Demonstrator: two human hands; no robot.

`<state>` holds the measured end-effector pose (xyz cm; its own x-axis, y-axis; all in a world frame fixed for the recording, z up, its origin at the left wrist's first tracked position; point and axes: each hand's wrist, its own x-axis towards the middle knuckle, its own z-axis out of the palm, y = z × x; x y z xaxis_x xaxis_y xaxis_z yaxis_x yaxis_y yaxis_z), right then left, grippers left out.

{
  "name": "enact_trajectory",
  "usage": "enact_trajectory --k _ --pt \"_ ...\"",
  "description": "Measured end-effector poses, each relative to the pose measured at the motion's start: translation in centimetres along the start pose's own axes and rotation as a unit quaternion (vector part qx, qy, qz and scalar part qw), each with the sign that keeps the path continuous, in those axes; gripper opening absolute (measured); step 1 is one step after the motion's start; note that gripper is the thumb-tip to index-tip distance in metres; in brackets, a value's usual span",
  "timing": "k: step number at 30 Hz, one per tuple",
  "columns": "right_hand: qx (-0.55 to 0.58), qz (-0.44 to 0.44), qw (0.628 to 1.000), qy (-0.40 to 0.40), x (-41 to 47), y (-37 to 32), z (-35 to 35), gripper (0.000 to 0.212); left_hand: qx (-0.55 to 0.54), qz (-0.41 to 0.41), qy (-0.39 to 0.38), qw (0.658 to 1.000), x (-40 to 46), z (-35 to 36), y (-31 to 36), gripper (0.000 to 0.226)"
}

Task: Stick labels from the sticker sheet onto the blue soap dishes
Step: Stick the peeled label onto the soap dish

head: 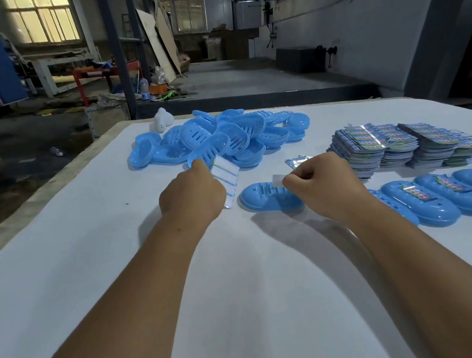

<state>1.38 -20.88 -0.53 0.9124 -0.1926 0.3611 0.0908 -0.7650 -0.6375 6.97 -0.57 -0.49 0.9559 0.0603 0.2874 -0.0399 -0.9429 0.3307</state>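
My left hand (191,192) grips a white sticker sheet (229,181) with blue stripes, held upright just left of a single blue soap dish (265,199) lying on the white table (88,262). My right hand (320,180) pinches a small white label (278,179) over the far right part of that dish. A heap of unlabelled blue soap dishes (222,138) lies behind my hands. At the right edge, a row of blue dishes with colourful labels (457,194) overlaps one another.
Stacks of colourful printed cards (407,142) stand at the right, with one loose card (298,161) beside my right hand. A small white object (163,119) sits at the table's far edge. Beyond the table lies a cluttered workshop floor.
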Motion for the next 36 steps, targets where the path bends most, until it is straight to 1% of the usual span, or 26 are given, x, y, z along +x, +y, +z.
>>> enact_trajectory --k 2,4,6,7,8,9,10,11,12,14,17,22,25,28,31,33,36 --pt "-0.003 0.003 1.000 -0.001 0.0 0.0 0.1 0.038 0.075 0.001 -0.040 0.996 0.0 -0.3 -0.5 0.014" --pt "0.001 0.009 1.000 0.002 0.0 0.0 0.2 0.035 0.129 0.016 -0.063 0.989 -0.1 -0.4 -0.7 0.016" --pt "0.015 0.017 1.000 0.012 0.0 -0.2 0.2 0.029 0.159 0.043 -0.037 0.986 -0.2 -0.5 -0.6 0.020" --pt "0.022 0.020 0.999 0.018 0.0 -0.3 0.1 0.026 0.141 0.054 -0.008 0.989 -0.3 -0.5 -0.4 0.020" --pt "0.025 0.021 0.999 0.023 0.0 -0.4 0.2 0.024 0.084 0.062 0.019 0.994 -0.5 -0.6 -0.1 0.019" --pt "0.025 0.020 0.999 0.027 0.0 -0.5 0.3 0.023 -0.012 0.066 0.027 0.997 -0.7 -0.7 0.3 0.015" --pt "0.024 0.018 0.999 0.031 -0.1 -0.6 0.4 0.023 -0.130 0.066 0.012 0.989 -1.1 -0.7 0.9 0.011" --pt "0.026 0.017 0.999 0.034 -0.1 -0.7 0.5 0.025 -0.239 0.065 -0.018 0.969 -1.4 -0.8 1.5 0.007" --pt "0.030 0.015 0.999 0.037 -0.1 -0.8 0.6 0.026 -0.314 0.074 -0.051 0.945 -1.7 -0.8 2.1 0.007" --pt "0.046 0.008 0.998 0.041 -0.1 -0.8 0.6 0.029 -0.385 0.102 -0.104 0.911 -2.2 -0.7 2.9 0.012" --pt "0.063 0.003 0.997 0.039 -0.1 -0.6 0.5 0.030 -0.414 0.122 -0.152 0.889 -2.5 -0.4 3.2 0.014" --pt "0.063 0.000 0.997 0.037 -0.1 -0.5 0.5 0.027 -0.448 0.108 -0.180 0.869 -2.5 0.1 3.0 0.015" --pt "0.066 -0.027 0.997 0.024 0.0 -0.3 0.7 0.018 -0.453 0.091 -0.176 0.869 -2.4 0.4 2.9 0.014" --pt "0.061 -0.067 0.996 0.013 0.2 0.0 0.7 0.014 -0.472 0.074 -0.168 0.862 -2.3 0.4 2.8 0.014" --pt "0.065 -0.084 0.994 0.007 0.2 0.0 0.7 0.012 -0.476 0.074 -0.163 0.861 -2.1 0.2 2.6 0.017" --pt "0.061 -0.065 0.996 0.026 0.4 0.1 0.7 0.014 -0.478 0.072 -0.153 0.862 -2.0 0.1 2.5 0.016" --pt "0.046 -0.008 0.998 0.049 0.8 0.5 0.5 0.027 -0.481 0.064 -0.144 0.863 -2.0 0.1 2.6 0.017"
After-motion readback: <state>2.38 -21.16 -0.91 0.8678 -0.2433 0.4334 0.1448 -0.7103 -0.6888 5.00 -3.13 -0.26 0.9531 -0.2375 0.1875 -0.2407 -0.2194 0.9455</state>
